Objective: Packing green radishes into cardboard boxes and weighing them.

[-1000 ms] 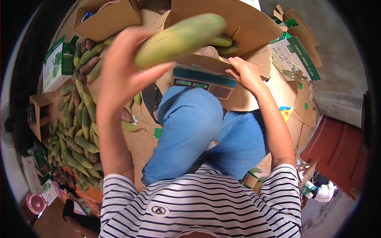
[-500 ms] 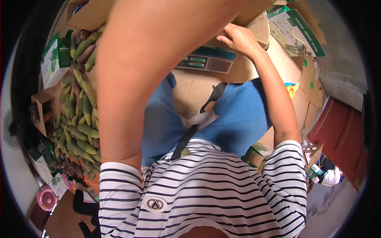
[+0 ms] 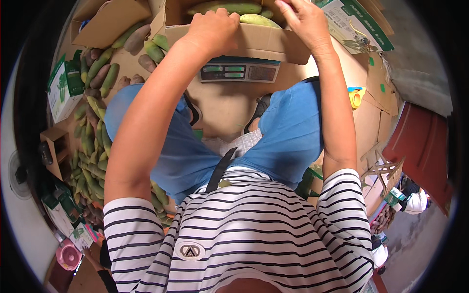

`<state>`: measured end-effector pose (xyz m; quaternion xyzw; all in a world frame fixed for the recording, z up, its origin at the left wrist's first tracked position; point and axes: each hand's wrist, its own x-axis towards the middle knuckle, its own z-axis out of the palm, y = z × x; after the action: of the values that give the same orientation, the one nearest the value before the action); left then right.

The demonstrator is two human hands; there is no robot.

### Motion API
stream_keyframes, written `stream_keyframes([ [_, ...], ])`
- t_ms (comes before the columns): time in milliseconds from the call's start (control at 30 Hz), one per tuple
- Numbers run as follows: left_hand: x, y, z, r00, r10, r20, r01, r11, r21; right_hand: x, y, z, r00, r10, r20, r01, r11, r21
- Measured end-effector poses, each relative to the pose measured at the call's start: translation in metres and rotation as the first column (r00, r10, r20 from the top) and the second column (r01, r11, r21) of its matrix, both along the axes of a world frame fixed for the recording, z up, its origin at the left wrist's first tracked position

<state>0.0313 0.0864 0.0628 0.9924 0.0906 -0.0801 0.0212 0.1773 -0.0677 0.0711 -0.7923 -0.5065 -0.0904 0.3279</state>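
Observation:
An open cardboard box (image 3: 264, 46) stands on a digital scale (image 3: 239, 71) in front of me. Inside it lie several long green cucumber-like vegetables (image 3: 259, 19). My left hand (image 3: 213, 31) rests over the box's near wall, its fingers curled at the rim beside a pale green vegetable. At the box's right corner is my right hand (image 3: 307, 24), thumb bent inward and fingers closed about the edge. Its fingertips are partly cut off by the top of the picture.
A heap of long green and brown vegetables (image 3: 90, 132) lies at left. A second carton (image 3: 110, 24) is at the far left, a green-and-white carton (image 3: 359, 27) at the far right. A yellow-and-blue tape dispenser (image 3: 356, 96) lies beyond my right knee. Another person's arm (image 3: 95, 263) shows lower left.
My left arm, which crossed high in front of the view, has dropped back and its hand is now at the box rim. The right hand has shifted farther up along the box.

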Motion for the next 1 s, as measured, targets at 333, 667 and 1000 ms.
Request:
stream_keyframes([
  [333,-0.001,0.016,-0.035,0.996,-0.076,0.05,0.072,0.995,0.072,0.029,-0.183,0.013,0.977,-0.196,-0.088,0.144,0.903,-0.406],
  [667,0.011,0.007,-0.044,0.987,-0.159,0.02,0.158,0.985,0.063,-0.089,-0.419,-0.109,0.655,-0.753,-0.052,-0.033,0.04,-0.999],
  [1000,0.01,0.012,-0.041,0.991,-0.135,0.013,0.133,0.987,0.085,-0.162,-0.467,-0.201,0.836,-0.547,0.041,-0.171,-0.332,-0.928],
])
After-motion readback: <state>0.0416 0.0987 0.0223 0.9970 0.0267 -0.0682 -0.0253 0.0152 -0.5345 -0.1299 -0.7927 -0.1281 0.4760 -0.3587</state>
